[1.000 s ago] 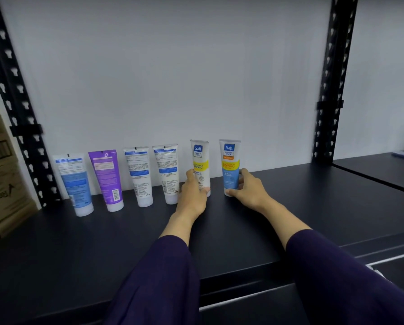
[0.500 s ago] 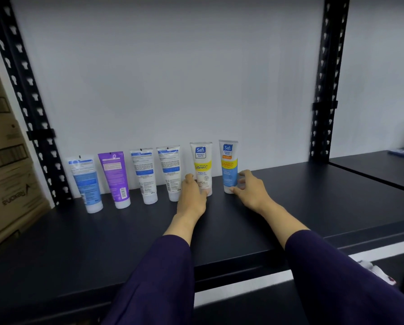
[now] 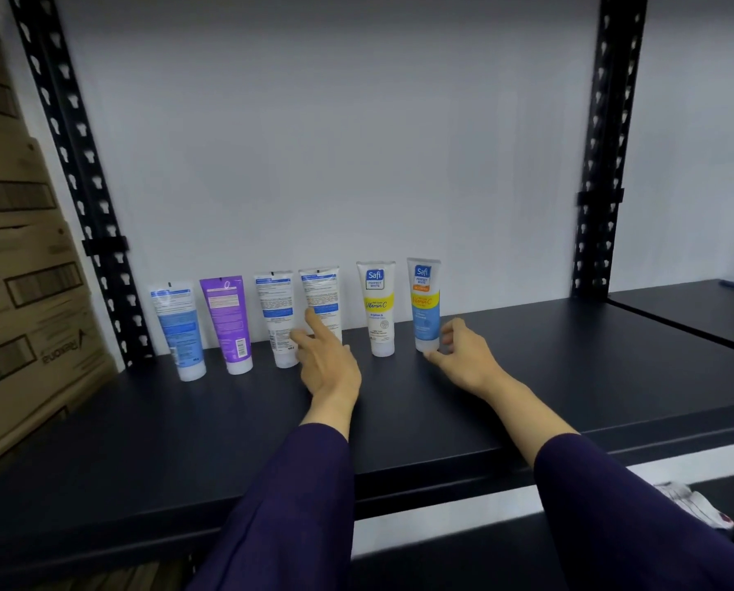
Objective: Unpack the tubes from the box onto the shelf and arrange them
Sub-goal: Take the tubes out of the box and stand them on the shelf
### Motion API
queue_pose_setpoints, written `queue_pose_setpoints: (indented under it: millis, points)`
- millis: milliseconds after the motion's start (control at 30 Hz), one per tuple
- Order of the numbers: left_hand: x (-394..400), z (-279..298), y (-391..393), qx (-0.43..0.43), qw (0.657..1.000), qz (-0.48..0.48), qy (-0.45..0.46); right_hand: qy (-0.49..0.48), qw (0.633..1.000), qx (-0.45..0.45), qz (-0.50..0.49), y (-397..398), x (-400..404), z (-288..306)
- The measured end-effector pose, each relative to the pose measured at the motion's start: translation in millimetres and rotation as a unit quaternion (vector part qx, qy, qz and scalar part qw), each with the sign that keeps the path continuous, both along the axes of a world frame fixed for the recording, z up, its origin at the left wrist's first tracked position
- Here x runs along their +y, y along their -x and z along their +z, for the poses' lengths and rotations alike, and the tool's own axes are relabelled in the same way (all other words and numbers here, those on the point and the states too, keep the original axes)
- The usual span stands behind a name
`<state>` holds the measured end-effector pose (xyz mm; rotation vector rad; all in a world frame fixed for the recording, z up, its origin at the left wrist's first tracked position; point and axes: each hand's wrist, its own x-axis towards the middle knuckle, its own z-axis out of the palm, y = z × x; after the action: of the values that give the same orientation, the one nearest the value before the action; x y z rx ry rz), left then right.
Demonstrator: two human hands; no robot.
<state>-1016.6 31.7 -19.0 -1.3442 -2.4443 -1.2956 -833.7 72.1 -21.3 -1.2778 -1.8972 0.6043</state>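
Left hand [image 3: 329, 364] has shifted left, fingers spread, empty, before white tube [image 3: 320, 302]; right hand [image 3: 463, 354] loosely open beside blue Safi tube [image 3: 425, 307]; light, soft tubes, best gripped mid-body

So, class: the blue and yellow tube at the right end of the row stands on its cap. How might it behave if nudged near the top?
The blue and yellow tube would probably tip, since it stands tall on a narrow cap. Its flat crimped top suggests a soft body that gives under the fingers of the right hand. It looks light and would likely slide on the smooth shelf.
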Motion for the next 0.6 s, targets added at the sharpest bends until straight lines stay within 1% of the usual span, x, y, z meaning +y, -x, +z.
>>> queue_pose_setpoints:
  millis: [133,300,400,467,533,600]
  points:
    - [4,-1,5,-0.024,0.999,-0.017,0.024,0.023,1.0,-0.008,0.019,0,2,-1]
    - [10,1,7,-0.029,0.999,-0.028,0.026,0.023,1.0,-0.003,0.004,1,8,-2]
    - [11,4,-1,-0.033,0.999,-0.008,0.007,0.022,1.0,-0.004,-0.008,3,13,0]
    - [9,6,-12,-0.003,1.0,0.019,-0.02,0.017,1.0,-0.01,-0.012,4,17,-1]
    - [9,5,-20,0.032,0.999,-0.013,-0.036,0.013,1.0,-0.019,-0.018,6,20,-1]
    - [11,1,-24,0.018,0.995,-0.089,-0.033,0.012,0.999,-0.032,-0.026,7,22,0]
